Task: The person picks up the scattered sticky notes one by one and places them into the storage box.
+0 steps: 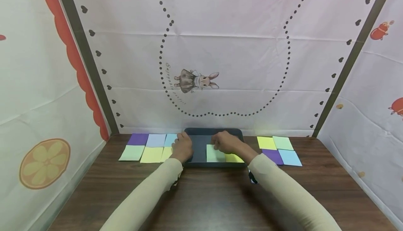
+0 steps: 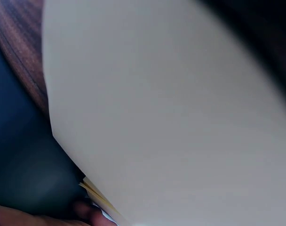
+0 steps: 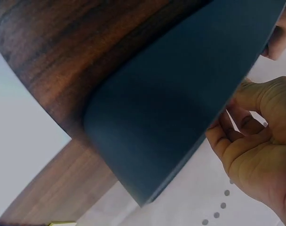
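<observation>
A dark blue-grey tray (image 1: 198, 150) stands at the back of the table. In it lie a green sticky note (image 1: 216, 154) and a yellow one (image 1: 234, 158), partly hidden by the right forearm. My right hand (image 1: 229, 142) pinches at the green note's upper edge; in the right wrist view its thumb and forefinger (image 3: 249, 94) meet behind the tray wall. At the tray's left rim my left hand (image 1: 183, 148) has curled fingers. The left wrist view shows those fingers (image 2: 97, 215) at the edges of several sticky notes (image 2: 157, 113), which appear held and hide most of that view.
Rows of coloured sticky notes (image 1: 152, 154) lie left of the tray, the hand covering part of one. Another block of notes (image 1: 272, 156) lies to the right. Pale paper (image 1: 255, 182) shows under the right wrist. A printed cloth (image 1: 239, 66) hangs behind the table.
</observation>
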### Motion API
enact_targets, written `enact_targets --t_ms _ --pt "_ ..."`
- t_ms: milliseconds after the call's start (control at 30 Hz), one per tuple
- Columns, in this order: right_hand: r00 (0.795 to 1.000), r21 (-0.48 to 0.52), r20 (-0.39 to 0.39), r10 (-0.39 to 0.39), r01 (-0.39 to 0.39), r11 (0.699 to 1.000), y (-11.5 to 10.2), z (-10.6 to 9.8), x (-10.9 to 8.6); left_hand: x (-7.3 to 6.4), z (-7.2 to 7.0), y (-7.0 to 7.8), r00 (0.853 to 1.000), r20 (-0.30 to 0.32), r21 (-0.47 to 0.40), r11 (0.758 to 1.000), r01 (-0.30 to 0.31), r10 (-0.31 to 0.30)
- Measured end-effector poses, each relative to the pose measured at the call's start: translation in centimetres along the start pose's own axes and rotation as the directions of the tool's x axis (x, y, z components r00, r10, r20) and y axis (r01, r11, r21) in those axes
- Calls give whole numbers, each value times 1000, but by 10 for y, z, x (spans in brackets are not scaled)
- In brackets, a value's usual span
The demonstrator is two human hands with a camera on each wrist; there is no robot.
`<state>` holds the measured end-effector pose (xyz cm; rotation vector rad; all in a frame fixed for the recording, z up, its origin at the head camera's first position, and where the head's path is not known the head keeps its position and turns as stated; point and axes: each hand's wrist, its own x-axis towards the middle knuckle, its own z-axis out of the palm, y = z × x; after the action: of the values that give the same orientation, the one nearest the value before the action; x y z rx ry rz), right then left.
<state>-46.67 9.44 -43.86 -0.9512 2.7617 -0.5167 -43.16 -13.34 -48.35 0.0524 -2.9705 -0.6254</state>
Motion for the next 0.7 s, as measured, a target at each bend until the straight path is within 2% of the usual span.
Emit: enact_targets --t_ms 67,133,267,533,700 --pt "1000 -17 6 -13 13 1000 11 7 7 1 1 0 1000 -5 0 1000 -4 4" --pt "1000 -12 11 -13 14 1000 13 9 7 1 2 0 1000 -5 3 1000 -4 4" --pt "1000 8 28 7 -7 1000 -11 -1 -9 1 3 0 1000 -5 10 1000 -2 2" --pt "1000 -2 16 13 -13 1000 -12 2 -10 0 4 -2 1000 -20 11 1000 -14 14" --pt "999 -28 -12 -43 42 999 43 35 29 -1 2 -2 999 -38 25 999 -32 33"
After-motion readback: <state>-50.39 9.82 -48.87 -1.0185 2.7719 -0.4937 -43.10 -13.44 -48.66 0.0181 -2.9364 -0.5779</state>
